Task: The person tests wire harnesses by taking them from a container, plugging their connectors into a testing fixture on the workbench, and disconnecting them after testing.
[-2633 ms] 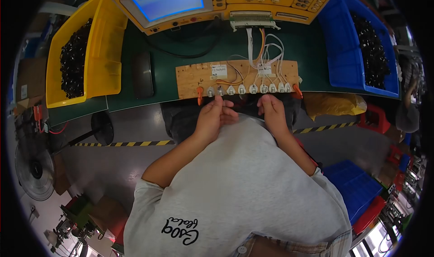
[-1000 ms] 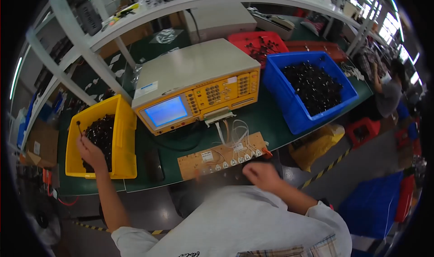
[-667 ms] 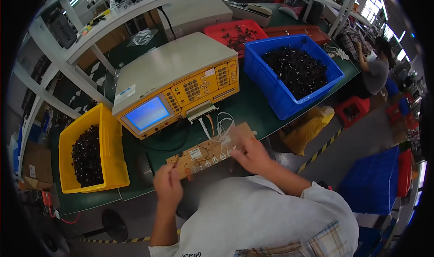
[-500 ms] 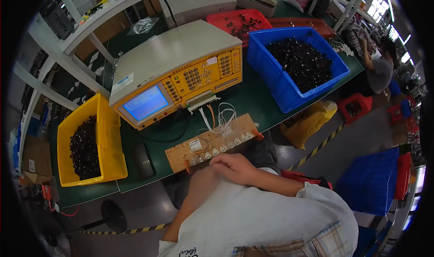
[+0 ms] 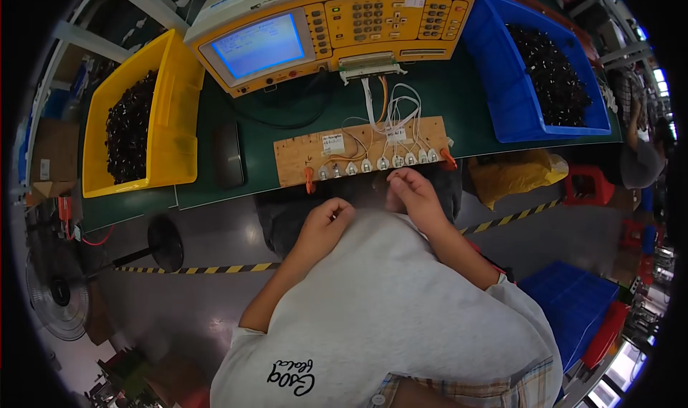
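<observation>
A wooden board [image 5: 294, 153] with a row of white connectors [image 5: 383, 163] along its front edge lies at the table's near edge. White and orange wires [image 5: 408, 107] run from it to a yellow-fronted tester [image 5: 344, 35] with a lit screen. My right hand [image 5: 419, 198] is just in front of the connectors, thumb and index finger pinched together. My left hand [image 5: 326, 225] is lower and to the left, fingers curled in front of my shirt. Whatever either hand may hold is too small or hidden to make out. Orange clamps [image 5: 309, 181] grip the board's ends.
A yellow bin [image 5: 183, 114] of small black parts [image 5: 127, 132] stands left, a blue bin [image 5: 494, 71] of similar parts right. A dark phone-like slab [image 5: 229, 155] lies beside the yellow bin. A fan [image 5: 61, 293] stands on the floor at left. Another person [image 5: 638, 160] is at far right.
The view has tilted down and shifted closer to the board. My hands, together before, are now apart: the right by the connectors, the left lower and to the left.
</observation>
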Tool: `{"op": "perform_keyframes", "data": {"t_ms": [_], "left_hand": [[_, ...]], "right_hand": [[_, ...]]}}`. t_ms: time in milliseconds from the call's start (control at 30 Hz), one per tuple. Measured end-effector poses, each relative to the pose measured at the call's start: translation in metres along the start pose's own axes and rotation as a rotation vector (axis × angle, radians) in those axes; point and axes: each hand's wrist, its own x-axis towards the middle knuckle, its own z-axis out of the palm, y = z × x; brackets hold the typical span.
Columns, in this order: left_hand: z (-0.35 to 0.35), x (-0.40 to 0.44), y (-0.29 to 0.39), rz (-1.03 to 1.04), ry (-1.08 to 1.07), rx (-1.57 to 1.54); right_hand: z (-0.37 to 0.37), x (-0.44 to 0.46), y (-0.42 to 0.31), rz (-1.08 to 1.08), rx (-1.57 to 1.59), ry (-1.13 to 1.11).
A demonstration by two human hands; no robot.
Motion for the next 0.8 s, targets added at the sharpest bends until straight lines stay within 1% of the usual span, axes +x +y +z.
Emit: {"op": "perform_keyframes", "data": {"t_ms": [67,100,133,167,233,300,367,467,533,600,800], "left_hand": [[-0.001,0.002,-0.018,-0.054,0.016,-0.060],[-0.001,0.004,-0.023,-0.139,-0.003,-0.315],[-0.001,0.005,-0.028,-0.223,-0.020,-0.572],[-0.001,0.006,-0.032,-0.235,-0.013,-0.575],[-0.001,0.013,-0.035,-0.221,-0.064,-1.071],[0.002,0.020,-0.034,-0.198,-0.053,-1.102],[0.006,0.027,-0.032,-0.177,-0.047,-1.136],[0.007,0.035,-0.024,-0.165,-0.027,-1.100],[0.006,0.038,-0.023,-0.240,0.012,-1.014],[0.006,0.038,-0.021,-0.243,0.022,-0.989],[0.003,0.036,-0.010,-0.241,0.009,-0.909]], "right_hand": [[-0.007,0.001,-0.003,0.028,-0.039,0.181],[-0.012,0.002,0.001,-0.019,-0.069,0.139],[-0.015,0.001,0.004,-0.005,-0.066,0.135],[-0.017,-0.001,0.007,-0.014,-0.071,0.140],[-0.016,-0.002,0.011,-0.019,-0.075,0.140],[-0.016,-0.002,0.015,-0.104,-0.130,0.159],[-0.018,-0.001,0.017,-0.120,-0.134,0.185],[-0.024,-0.001,0.018,-0.154,-0.146,0.230],[-0.028,-0.002,0.018,-0.165,-0.153,0.251],[-0.030,-0.002,0.017,-0.192,-0.139,0.265],[-0.026,-0.007,0.014,-0.199,-0.153,0.242]]}}
